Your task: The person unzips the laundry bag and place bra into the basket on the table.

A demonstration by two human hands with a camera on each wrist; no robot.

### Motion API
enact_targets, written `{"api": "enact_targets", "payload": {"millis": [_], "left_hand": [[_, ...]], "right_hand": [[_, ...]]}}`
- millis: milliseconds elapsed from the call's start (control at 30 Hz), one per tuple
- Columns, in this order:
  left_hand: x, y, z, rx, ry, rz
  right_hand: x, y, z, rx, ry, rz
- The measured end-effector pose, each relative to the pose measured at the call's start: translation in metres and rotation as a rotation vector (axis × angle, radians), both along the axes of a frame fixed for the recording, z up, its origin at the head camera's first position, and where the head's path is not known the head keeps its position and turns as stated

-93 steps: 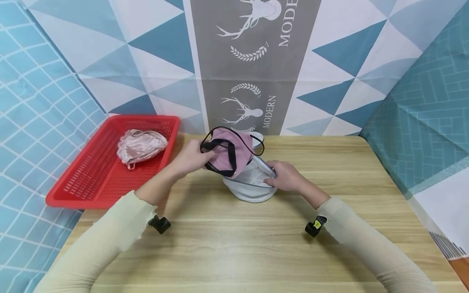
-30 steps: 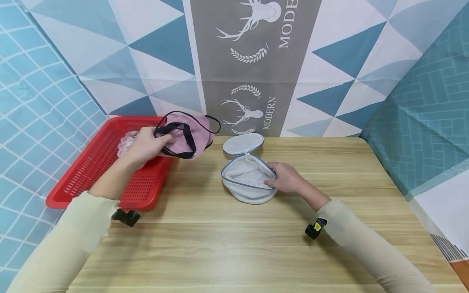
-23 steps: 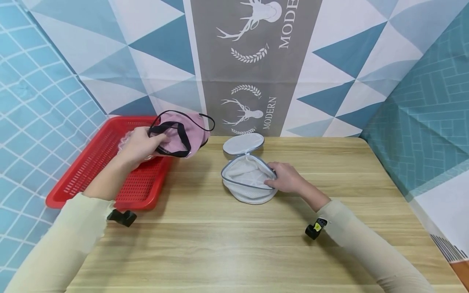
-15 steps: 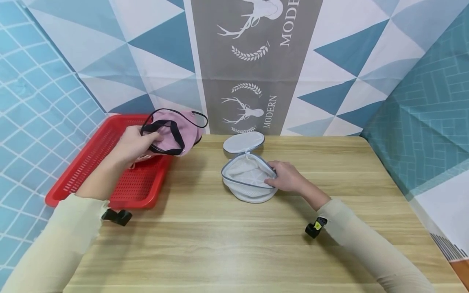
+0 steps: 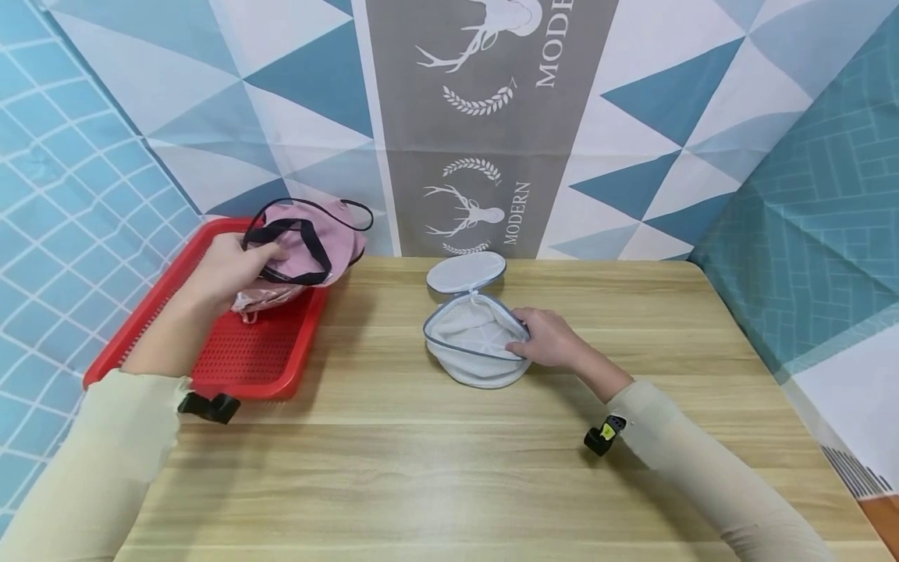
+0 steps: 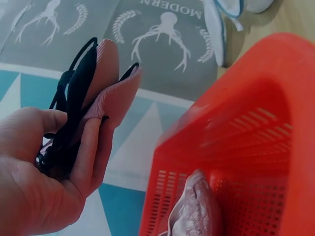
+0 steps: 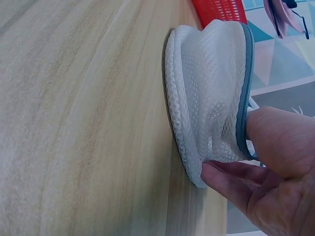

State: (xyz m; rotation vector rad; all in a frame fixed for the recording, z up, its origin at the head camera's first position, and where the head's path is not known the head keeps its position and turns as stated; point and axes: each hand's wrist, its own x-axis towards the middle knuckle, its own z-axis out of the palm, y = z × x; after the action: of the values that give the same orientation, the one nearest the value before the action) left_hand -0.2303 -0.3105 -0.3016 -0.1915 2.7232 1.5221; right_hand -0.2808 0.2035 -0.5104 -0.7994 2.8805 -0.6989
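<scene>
My left hand (image 5: pixel 228 265) pinches a pink bra with black straps (image 5: pixel 340 242), lifted over the back of the red basket (image 5: pixel 246 355). The left wrist view shows its folded cups (image 6: pixel 115 101) between thumb and fingers. Below it in the basket lies a pale pink satin bra (image 5: pixel 267 297), partly covered by the held one. With thumb and fingers, my right hand (image 5: pixel 551 336) grips the zippered rim of a white mesh laundry bag (image 5: pixel 481 371) on the table. The bag's mouth gapes, and its round lid (image 5: pixel 466 273) is folded back toward the wall.
The wooden table (image 5: pixel 449 468) meets a patterned wall covering (image 5: pixel 463 140) at the back. Blue tile-patterned sheeting (image 5: pixel 49 234) flanks the left, beside the basket. A teal sheet (image 5: pixel 829 234) hangs along the right side.
My left hand has carried the pink and black bra from above the mesh bag leftward to over the red basket. My right hand has stayed on the bag's rim.
</scene>
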Motion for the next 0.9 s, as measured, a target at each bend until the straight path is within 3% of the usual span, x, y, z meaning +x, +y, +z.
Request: {"api": "enact_targets", "payload": {"millis": [167, 233, 300, 400, 467, 567, 800, 900], "left_hand": [[-0.005, -0.010, 0.001, 0.023, 0.026, 0.026], [-0.007, -0.013, 0.000, 0.075, 0.039, 0.034], [-0.009, -0.016, -0.001, 0.132, 0.050, 0.039], [-0.011, -0.021, -0.002, 0.247, 0.035, 0.037], [-0.013, -0.024, -0.002, 0.259, 0.026, 0.037], [-0.014, -0.028, -0.002, 0.240, 0.020, 0.049], [-0.017, -0.036, 0.002, 0.158, -0.012, 0.067], [-0.018, -0.039, 0.003, 0.136, -0.024, 0.075]], "right_hand": [[0.032, -0.017, 0.052, -0.009, -0.061, -0.018], [0.043, -0.023, 0.072, -0.001, -0.085, -0.033], [0.047, -0.025, 0.078, 0.003, -0.092, -0.042], [0.043, -0.023, 0.073, -0.005, -0.073, -0.025], [0.041, -0.021, 0.070, -0.017, -0.071, -0.013], [0.035, -0.018, 0.060, -0.027, -0.061, -0.007], [0.035, -0.019, 0.059, -0.025, -0.099, -0.036], [0.024, -0.013, 0.039, -0.029, -0.097, -0.052]]}}
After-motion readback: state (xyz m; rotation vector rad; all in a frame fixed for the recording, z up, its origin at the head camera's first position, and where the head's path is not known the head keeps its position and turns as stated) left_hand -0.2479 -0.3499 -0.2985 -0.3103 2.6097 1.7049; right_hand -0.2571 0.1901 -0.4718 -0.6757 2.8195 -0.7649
